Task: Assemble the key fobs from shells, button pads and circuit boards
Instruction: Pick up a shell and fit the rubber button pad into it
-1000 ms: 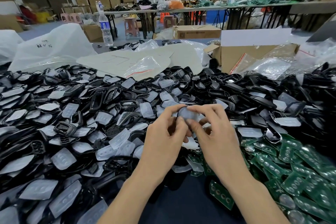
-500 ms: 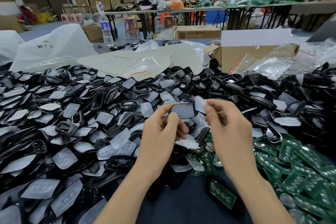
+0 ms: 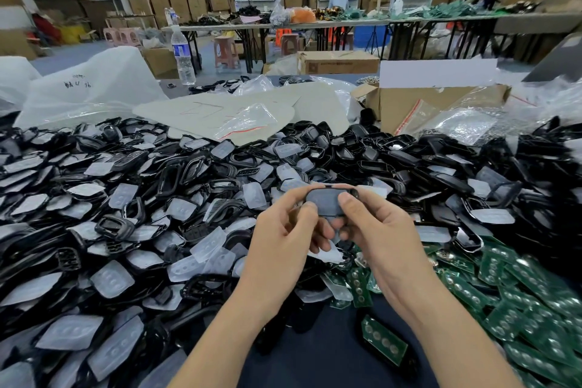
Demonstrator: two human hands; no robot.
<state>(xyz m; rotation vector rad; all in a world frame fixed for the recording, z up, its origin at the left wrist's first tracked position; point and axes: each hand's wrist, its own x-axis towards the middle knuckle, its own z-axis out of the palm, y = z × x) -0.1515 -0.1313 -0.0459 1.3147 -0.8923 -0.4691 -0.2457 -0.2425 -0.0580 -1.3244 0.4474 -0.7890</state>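
**Key fob shell held in both hands above the parts heap**

A black key fob shell [image 3: 330, 188], with a translucent button pad [image 3: 322, 202] seen inside its frame, is held just above the heap, near the middle of the view. It is gripped at its ends by the left hand [image 3: 283, 246] and the right hand [image 3: 381, 239]. The fingers [image 3: 346, 202] are clamped on it, and both thumbs are pressed on its upper face. Many loose shells [image 3: 176, 176] and loose button pads [image 3: 110, 282] are piled together across the tabletop [image 3: 330, 359] to the left and behind. Green circuit boards [image 3: 529, 299] are heaped at the right. A water bottle [image 3: 182, 53] is stood upright at the far edge.
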